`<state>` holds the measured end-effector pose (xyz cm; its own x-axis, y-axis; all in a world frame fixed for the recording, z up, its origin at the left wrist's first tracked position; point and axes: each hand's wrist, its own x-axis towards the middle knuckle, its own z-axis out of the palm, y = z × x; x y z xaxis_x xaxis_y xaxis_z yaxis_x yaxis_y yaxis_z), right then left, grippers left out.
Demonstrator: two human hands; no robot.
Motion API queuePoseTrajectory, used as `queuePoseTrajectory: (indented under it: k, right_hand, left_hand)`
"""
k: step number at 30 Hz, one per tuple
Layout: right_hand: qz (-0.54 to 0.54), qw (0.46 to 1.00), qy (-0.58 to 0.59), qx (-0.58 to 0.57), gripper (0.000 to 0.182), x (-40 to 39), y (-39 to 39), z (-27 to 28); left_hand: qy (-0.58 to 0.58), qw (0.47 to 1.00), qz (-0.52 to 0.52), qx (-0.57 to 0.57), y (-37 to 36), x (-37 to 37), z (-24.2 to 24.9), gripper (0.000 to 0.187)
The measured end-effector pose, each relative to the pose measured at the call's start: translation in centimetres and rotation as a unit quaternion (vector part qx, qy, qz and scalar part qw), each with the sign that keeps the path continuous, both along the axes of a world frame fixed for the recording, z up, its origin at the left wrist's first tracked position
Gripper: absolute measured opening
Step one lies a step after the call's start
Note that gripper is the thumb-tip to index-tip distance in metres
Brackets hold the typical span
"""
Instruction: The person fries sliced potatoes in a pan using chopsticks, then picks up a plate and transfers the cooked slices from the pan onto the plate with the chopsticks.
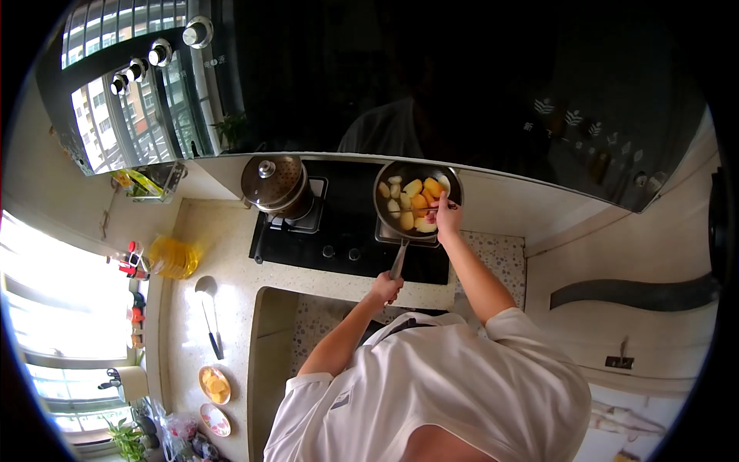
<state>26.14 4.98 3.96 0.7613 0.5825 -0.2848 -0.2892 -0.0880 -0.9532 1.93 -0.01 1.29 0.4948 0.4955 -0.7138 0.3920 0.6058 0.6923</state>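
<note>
A dark frying pan (380,202) sits on the right burner of the black gas stove (350,223). Several pale and orange-yellow chunks (412,187), perhaps potato, lie inside it. My left hand (387,289) is wrapped round the pan's grey handle (399,260), in front of the stove. Over the right side of the pan, my right hand (446,219) is closed on thin chopsticks (422,209), which point left across the food. Their tips are too small to make out.
A lidded pot (269,185) stands on the left burner. On the counter (231,269) are a yellow oil jug (174,257), a ladle (206,286), a plate of yellow pieces (215,384) and a patterned plate (215,420). The black range hood (462,77) overhangs the stove.
</note>
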Motion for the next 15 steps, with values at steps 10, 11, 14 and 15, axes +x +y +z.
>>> queuePoseTrajectory:
  k: [10, 11, 14, 15]
  right_hand:
    - [0.108, 0.968, -0.224, -0.006, 0.045, -0.7, -1.3, 0.7]
    - [0.112, 0.965, -0.236, 0.002, 0.045, -0.9, -1.1, 0.6]
    - [0.117, 0.958, -0.261, -0.001, 0.041, -1.7, -1.0, 1.8]
    - [0.103, 0.936, -0.336, 0.025, 0.04, -1.8, -0.8, 1.6]
  left_hand:
    - [0.004, 1.0, -0.011, -0.002, 0.1, 0.0, 0.2, 0.017]
    - [0.005, 1.0, -0.011, -0.003, 0.1, 0.0, 0.2, 0.017]
    - [0.001, 1.0, -0.007, -0.008, 0.0, 0.0, 0.4, 0.016]
    - [-0.002, 1.0, -0.005, -0.01, 0.0, -0.1, 0.5, 0.016]
